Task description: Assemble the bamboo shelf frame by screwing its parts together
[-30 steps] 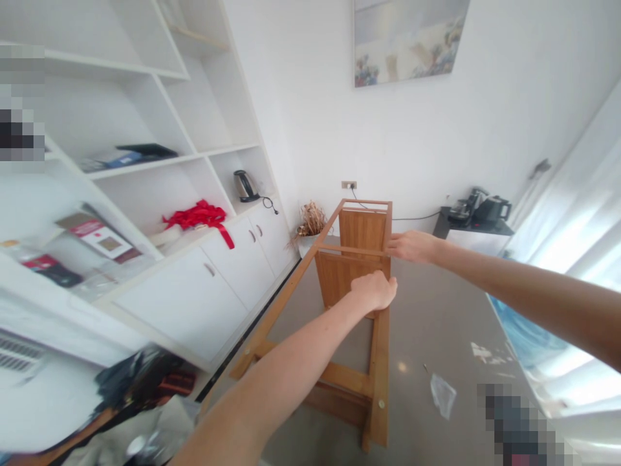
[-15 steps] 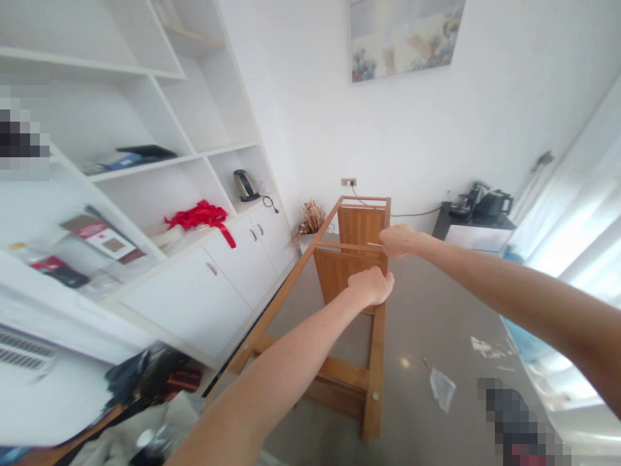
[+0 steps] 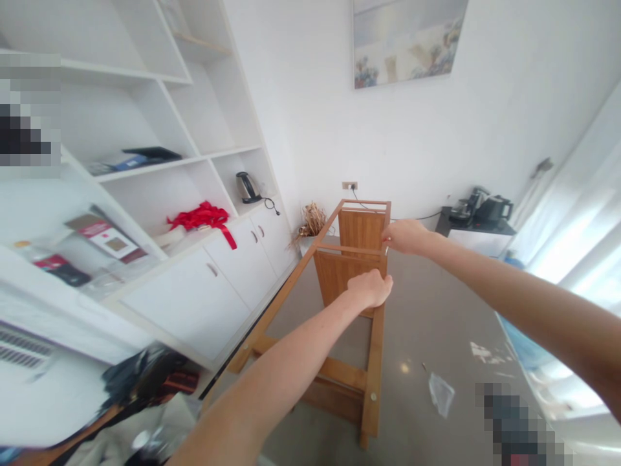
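Observation:
A tall bamboo-coloured wooden rack [image 3: 351, 272] stands on the grey floor in front of me, with long side rails and two panel shelves. My left hand [image 3: 371, 289] is closed round the right rail at about mid height, beside the lower panel. Farther up the same rail, near the upper panel, my right hand [image 3: 403, 236] pinches the rail with curled fingers. What, if anything, sits between those fingertips is too small to make out.
White shelving and cupboards [image 3: 194, 285] run along the left, with a red ribbon [image 3: 201, 217] and a kettle [image 3: 245, 188]. A dark side table [image 3: 473, 226] with kettles stands at the back right. A plastic bag [image 3: 440, 392] and scraps lie on the floor. Curtains hang at right.
My right hand has shifted slightly along the rail near the upper panel. The left hand keeps its grip, and the rack has barely moved.

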`<state>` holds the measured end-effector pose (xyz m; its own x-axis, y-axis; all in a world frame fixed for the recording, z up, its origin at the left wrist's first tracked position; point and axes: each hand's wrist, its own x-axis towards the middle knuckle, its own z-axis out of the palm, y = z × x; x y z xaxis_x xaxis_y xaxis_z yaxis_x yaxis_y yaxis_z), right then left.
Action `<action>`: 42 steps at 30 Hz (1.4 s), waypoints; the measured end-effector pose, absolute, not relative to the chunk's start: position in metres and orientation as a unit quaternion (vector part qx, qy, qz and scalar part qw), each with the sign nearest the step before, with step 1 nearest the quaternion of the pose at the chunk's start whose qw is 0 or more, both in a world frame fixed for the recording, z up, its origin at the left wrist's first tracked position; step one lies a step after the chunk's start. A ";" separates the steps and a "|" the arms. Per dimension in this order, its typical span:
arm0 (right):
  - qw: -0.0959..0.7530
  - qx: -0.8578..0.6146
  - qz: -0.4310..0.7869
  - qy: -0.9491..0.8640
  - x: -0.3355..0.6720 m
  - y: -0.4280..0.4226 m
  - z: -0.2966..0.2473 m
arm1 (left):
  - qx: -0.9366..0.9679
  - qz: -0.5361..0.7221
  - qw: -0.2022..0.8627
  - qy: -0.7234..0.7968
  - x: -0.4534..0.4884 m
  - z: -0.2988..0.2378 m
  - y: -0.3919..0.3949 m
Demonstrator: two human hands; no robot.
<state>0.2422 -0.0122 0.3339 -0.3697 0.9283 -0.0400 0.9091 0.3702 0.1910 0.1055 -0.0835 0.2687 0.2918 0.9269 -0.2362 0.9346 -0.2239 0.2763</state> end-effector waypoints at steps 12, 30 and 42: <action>0.112 0.440 0.126 0.882 0.246 -0.008 0.324 | 0.782 -0.012 0.189 0.593 0.105 0.267 -0.081; -0.021 0.581 -0.071 0.811 0.251 -0.007 0.315 | 0.781 0.003 0.200 0.592 0.103 0.269 -0.084; 0.043 0.365 0.122 0.922 0.258 -0.013 0.310 | 0.779 0.012 0.203 0.593 0.102 0.265 -0.082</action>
